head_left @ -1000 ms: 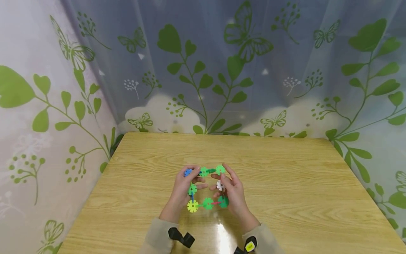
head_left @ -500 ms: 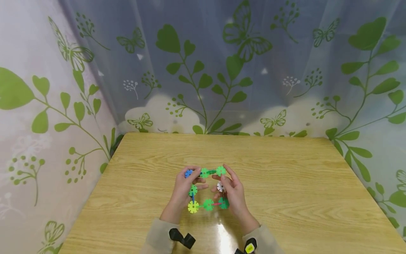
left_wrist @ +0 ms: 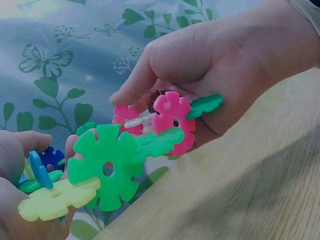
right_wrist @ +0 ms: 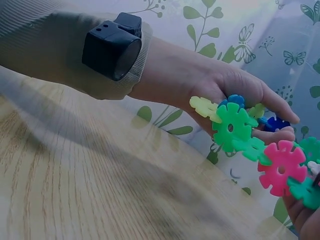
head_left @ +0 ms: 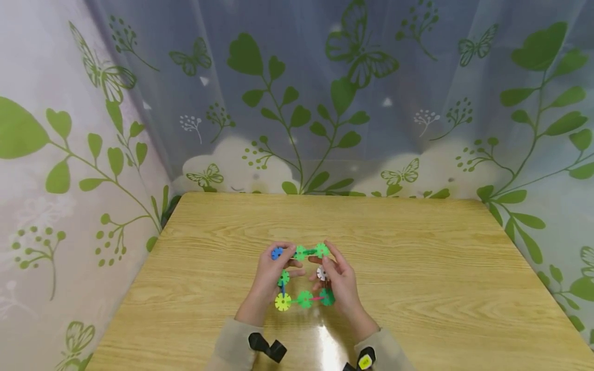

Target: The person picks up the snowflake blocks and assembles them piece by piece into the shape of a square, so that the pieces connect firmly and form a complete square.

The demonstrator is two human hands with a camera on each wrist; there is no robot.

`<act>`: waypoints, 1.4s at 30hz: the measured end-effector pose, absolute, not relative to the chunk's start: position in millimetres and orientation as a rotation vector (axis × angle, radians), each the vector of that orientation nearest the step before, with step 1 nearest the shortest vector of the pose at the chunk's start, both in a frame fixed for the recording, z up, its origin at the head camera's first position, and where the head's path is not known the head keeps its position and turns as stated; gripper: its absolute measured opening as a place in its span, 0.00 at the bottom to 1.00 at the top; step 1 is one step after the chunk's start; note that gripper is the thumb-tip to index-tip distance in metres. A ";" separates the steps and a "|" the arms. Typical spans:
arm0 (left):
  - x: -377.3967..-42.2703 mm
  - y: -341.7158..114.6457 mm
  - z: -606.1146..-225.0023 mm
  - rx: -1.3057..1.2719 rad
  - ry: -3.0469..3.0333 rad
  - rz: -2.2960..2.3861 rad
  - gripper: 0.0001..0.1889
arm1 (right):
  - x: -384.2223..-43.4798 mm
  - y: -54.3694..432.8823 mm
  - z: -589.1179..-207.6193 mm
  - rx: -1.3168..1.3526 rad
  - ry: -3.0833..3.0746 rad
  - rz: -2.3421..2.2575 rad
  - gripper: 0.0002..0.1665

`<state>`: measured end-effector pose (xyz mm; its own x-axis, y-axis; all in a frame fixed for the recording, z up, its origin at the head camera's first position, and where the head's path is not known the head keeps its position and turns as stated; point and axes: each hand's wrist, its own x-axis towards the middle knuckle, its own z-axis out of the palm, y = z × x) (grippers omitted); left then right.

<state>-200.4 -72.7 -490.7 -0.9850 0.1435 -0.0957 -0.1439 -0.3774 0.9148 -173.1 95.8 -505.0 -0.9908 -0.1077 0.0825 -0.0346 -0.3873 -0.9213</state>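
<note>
Notched flower-shaped plastic discs, slotted together, form a closed four-sided ring held up in front of me. A yellow disc (head_left: 280, 304) makes its near left corner, a dark green disc (head_left: 327, 298) the near right one. My left hand (head_left: 266, 275) pinches the far left corner by the blue disc (head_left: 276, 252), thumb towards me. On the other side, my right hand (head_left: 345, 286) grips the ring near the white disc (head_left: 319, 274) and the far right green disc (head_left: 320, 248). A pink disc (right_wrist: 270, 167), edge-on from the head, shows its face in the right wrist view.
Beneath the hands spreads a wood-grain table (head_left: 417, 247). Behind it hangs a curtain (head_left: 306, 77) printed with leaves and butterflies, and similar cloth lines both sides. Black devices (right_wrist: 107, 50) are strapped at the sleeve cuffs.
Hardly anything differs: both hands keep their hold, and the ring's far right corner has tipped very slightly downward in the head view.
</note>
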 end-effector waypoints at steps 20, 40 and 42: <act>-205.3 -72.4 -493.5 0.079 1.619 2.486 0.16 | -180.0 92.1 -506.9 -0.195 1.765 -2.530 0.32; -205.6 -77.1 -493.1 0.008 1.563 2.449 0.21 | -177.7 94.5 -506.8 -0.172 1.778 -2.498 0.33; -206.3 -77.1 -493.8 0.001 1.553 2.446 0.21 | -177.9 95.3 -507.4 -0.166 1.786 -2.494 0.35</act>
